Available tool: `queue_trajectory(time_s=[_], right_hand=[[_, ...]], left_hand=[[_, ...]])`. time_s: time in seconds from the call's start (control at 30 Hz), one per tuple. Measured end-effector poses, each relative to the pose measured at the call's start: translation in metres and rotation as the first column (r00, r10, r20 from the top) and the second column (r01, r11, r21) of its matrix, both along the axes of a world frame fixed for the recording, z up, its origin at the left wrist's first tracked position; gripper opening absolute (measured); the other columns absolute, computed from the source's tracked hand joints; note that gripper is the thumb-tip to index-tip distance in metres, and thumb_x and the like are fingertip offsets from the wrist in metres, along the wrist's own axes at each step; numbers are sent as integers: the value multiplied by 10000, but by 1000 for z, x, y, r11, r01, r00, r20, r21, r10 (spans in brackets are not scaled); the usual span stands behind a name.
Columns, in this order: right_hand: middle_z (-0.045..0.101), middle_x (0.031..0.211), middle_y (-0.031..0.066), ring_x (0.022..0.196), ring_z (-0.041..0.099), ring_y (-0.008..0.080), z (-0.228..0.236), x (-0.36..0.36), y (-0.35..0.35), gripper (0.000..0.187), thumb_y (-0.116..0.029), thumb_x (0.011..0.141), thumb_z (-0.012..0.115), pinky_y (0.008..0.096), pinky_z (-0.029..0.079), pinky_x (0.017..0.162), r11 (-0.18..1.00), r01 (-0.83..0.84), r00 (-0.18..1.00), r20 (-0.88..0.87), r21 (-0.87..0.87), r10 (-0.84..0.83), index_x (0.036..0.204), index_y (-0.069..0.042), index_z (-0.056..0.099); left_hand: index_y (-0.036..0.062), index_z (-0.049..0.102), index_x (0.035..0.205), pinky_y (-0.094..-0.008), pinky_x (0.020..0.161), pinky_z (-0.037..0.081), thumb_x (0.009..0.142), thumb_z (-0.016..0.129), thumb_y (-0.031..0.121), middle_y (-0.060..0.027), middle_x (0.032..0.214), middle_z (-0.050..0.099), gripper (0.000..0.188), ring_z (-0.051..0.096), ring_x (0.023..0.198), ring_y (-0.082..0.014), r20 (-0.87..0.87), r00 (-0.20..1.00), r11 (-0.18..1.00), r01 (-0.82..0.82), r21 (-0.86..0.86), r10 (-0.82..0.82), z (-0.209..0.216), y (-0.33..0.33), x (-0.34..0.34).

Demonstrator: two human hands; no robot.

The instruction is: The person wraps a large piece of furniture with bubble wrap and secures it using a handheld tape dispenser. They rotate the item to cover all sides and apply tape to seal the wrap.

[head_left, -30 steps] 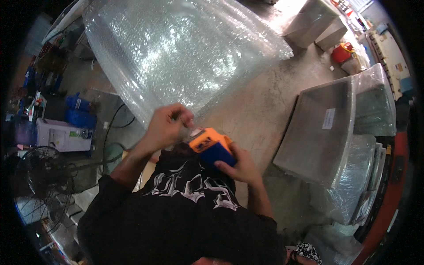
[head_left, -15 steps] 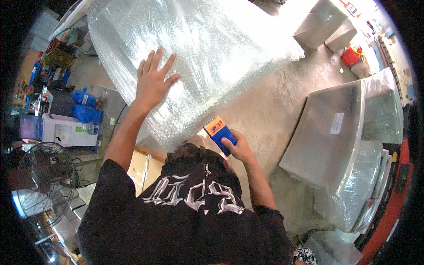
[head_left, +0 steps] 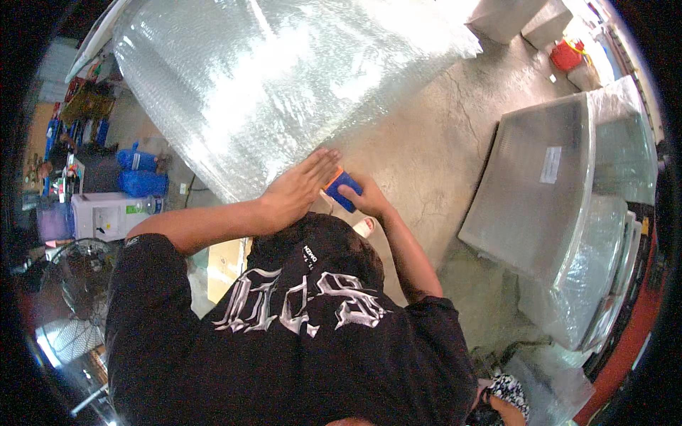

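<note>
A large sheet of bubble wrap spreads over a wide bulky shape in front of me. My right hand grips a flat rectangular blue thing with an orange end; its exact kind I cannot tell. Fingers outstretched and close together, my left hand lies at the near corner of the wrap. Its fingertips reach the orange end and partly cover it. Whether they press on the wrap or on the orange end is hard to tell.
Wrapped panels lean at the right, beside a red rack. At the left are a fan, a white water dispenser and blue bundles. A red bucket stands far right. Another person's patterned clothing shows lower right.
My left hand has come off the middle of the bubble wrap, down and right to the orange end. My right hand has shifted slightly up and left with the blue thing.
</note>
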State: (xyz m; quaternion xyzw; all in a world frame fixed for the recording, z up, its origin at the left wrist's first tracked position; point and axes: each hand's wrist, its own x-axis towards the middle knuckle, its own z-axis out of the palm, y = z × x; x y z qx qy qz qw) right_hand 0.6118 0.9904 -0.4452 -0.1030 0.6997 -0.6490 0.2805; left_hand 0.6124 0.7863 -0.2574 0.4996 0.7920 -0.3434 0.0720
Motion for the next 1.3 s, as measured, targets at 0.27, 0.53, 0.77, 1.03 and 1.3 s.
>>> queue_trajectory(time_s=[0.27,0.53,0.77,1.03,1.3], right_hand=[[719,872,251,819,716,375,45,6,14,676,-626,902,593,460,547,757,822,-105,991,-12,559,135,975,33,723],[690,854,296,829,693,440,67,5,20,685,-639,869,599,502,539,750,695,-75,967,-118,715,226,926,33,723],[668,1200,234,1083,666,383,12,30,44,710,-514,872,651,478,509,952,565,-71,945,-125,822,301,1395,-49,531],[747,897,173,802,720,271,-66,44,128,716,-690,801,692,392,550,737,803,-43,974,204,595,-99,958,5,766],[717,837,61,707,662,158,-143,109,108,517,-474,906,732,322,517,678,801,529,688,411,281,-598,1021,30,722]], left_hand=[[-34,259,1566,-546,1248,-78,1012,361,397,-169,1675,171,710,69,1559,-351,-117,985,779,27,-626,-129,-14,29,6],[-45,206,1578,-551,1246,-52,999,376,413,-185,1679,137,757,75,1558,-357,-205,969,780,-20,-626,-140,-37,27,11],[-34,118,1586,-470,1267,21,825,708,417,-214,1664,161,1062,101,1550,-325,75,989,980,-136,147,126,-89,-9,3],[36,304,1516,-483,1201,236,912,628,349,-206,1569,340,754,326,1450,-343,456,870,943,-30,-332,189,-79,45,-33],[192,342,1572,-562,1230,153,1029,444,529,-217,1634,250,647,185,1531,-389,172,964,857,88,508,-201,90,113,-220]])
